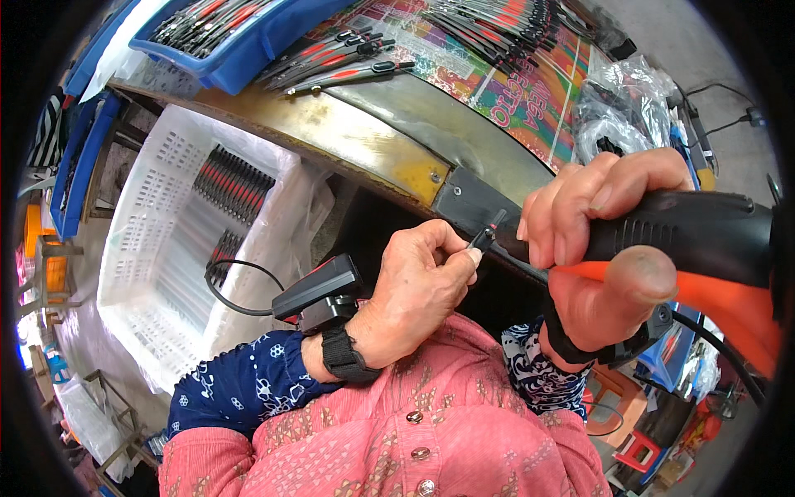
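Note:
My left hand [418, 282] pinches a small, slim black-and-red tool [484, 238] between thumb and fingers. Most of that piece is hidden by the hand; one end sticks up past the fingertips. Facing it from the right, my right hand [609, 203] has its fingers curled over the black barrel of a black-and-orange power tool [687, 228]. The thumb sticks out below the barrel, over the orange part. The front end of the power tool lies beside the left fingertips, partly covered by my right fingers, so whether the two pieces touch I cannot tell.
A metal-edged workbench [373, 132] runs across ahead. On it stand a blue tray [228, 70] full of slim tools, loose slim tools [348, 73], and clear plastic bags [621, 99]. A lined white crate [153, 190] at left holds rows of black-and-red tools. Cables hang near both wrists.

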Demonstrator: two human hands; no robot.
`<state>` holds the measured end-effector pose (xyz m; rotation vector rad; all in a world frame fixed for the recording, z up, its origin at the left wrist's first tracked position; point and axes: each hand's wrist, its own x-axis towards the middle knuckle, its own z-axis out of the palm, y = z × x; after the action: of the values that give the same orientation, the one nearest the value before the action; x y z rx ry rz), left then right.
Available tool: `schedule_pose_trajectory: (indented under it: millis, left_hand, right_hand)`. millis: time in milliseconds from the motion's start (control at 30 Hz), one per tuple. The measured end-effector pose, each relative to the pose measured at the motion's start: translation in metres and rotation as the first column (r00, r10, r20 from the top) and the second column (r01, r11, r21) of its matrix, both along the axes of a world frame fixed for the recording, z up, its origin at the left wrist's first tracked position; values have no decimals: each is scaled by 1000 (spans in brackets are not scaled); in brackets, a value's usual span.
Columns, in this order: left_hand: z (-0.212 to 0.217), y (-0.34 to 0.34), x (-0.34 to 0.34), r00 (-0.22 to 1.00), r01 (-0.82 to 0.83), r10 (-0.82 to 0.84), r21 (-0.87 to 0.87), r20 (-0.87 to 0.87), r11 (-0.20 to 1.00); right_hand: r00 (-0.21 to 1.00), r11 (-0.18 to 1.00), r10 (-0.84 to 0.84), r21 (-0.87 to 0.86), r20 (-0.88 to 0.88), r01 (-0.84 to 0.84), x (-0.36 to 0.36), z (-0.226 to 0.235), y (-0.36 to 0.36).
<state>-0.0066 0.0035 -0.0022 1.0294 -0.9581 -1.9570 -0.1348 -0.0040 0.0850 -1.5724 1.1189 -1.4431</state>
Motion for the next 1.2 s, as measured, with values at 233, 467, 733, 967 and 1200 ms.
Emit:
schedule_pose_trajectory:
  millis: [233, 467, 733, 967, 1200]
  left_hand:
    - [14, -3, 6, 999, 26, -24, 99, -26, 995]
    - [13, -4, 6, 998, 62, -63, 126, 3, 990]
    - [3, -2, 1, 999, 35, -37, 91, 16, 995]
    - [1, -1, 3, 996, 88, -89, 113, -2, 990]
    - [2, -3, 4, 993, 119, -120, 116, -5, 986]
  right_hand:
    - [994, 989, -107, -105, -35, 103, 8, -7, -4]
    - [989, 984, -149, -97, -11, 147, 13, -7, -6]
    - [993, 990, -104, -86, 51, 108, 14, -6, -5]
    - [997, 997, -49, -62, 58, 53, 1, -3, 4]
    - [982, 989, 55, -148, 179, -29, -12, -3, 11]
